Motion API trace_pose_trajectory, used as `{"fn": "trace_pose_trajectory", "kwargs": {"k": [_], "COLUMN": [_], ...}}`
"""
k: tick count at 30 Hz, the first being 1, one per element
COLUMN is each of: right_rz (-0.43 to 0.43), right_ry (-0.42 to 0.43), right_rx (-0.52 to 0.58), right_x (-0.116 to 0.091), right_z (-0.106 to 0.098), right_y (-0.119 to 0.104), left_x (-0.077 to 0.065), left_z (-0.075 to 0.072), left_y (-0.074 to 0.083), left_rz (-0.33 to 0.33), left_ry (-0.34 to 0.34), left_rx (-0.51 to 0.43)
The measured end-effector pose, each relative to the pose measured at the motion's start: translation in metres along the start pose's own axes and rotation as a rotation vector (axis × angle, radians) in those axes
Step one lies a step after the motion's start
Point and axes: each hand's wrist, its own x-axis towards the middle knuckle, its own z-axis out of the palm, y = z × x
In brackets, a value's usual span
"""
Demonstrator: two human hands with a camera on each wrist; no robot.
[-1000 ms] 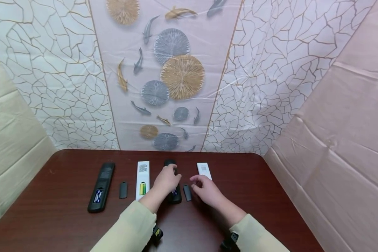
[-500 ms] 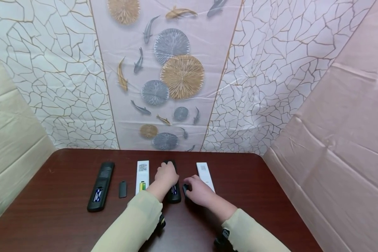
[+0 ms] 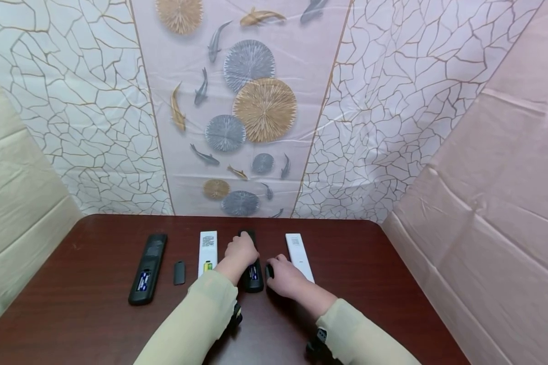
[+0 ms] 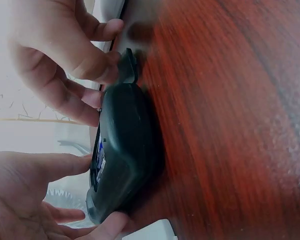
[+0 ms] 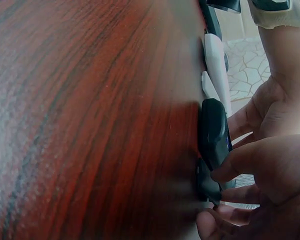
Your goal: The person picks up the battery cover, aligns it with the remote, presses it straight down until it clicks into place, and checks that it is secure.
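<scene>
Desk (image 3: 73, 324): reddish-brown, wood-grained, far corners rounded. Bearing, left to right: 1 black remote (image 3: 147, 271), batteries exposed; 1 small dark cover (image 3: 179, 272); 1 labelled white remote (image 3: 208, 249), partly hidden; 1 small white piece (image 5: 207, 85); 1 central black remote (image 3: 254, 285), compartment uncovered; 1 right-hand white remote (image 3: 300, 257).

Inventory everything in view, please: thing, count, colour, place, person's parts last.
Black remotes: two, black, table's left and centre
Batteries: count unclear, blue, inside both black remotes
Small covers: two, dark grey, each right of a black remote
White remotes: two, white, either side of centre black remote
Small white piece: one, white, near left white remote
Table: one, red-brown, underneath
Backdrop: one, white and pink, behind
Side cloths: two, cream and pinkish, flanking
Sleeves: two, pale yellow, bottom
Wrist devices: two, black, at sleeves
Left grip: one, bare, holding centre black remote
Right grip: one, bare, holding right cover
</scene>
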Motion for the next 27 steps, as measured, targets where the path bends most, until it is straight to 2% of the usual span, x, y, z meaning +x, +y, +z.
{"fn": "trace_pose_trajectory", "kwargs": {"k": [7, 16, 27], "right_rz": [0.004, 0.007, -0.002], "right_ry": [-0.013, -0.019, -0.033], "right_rx": [0.028, 0.062, 0.124], "right_x": [0.0, 0.001, 0.003], "right_z": [-0.002, -0.003, -0.002], "right_y": [0.001, 0.007, 0.012], "left_x": [-0.001, 0.001, 0.005], "left_z": [-0.003, 0.001, 0.005], "left_y": [0.001, 0.002, 0.003], "left_rz": [0.023, -0.005, 0.023], "left_ry": [-0.012, -0.034, -0.016], "left_rx": [-0.016, -0.035, -0.049]}}
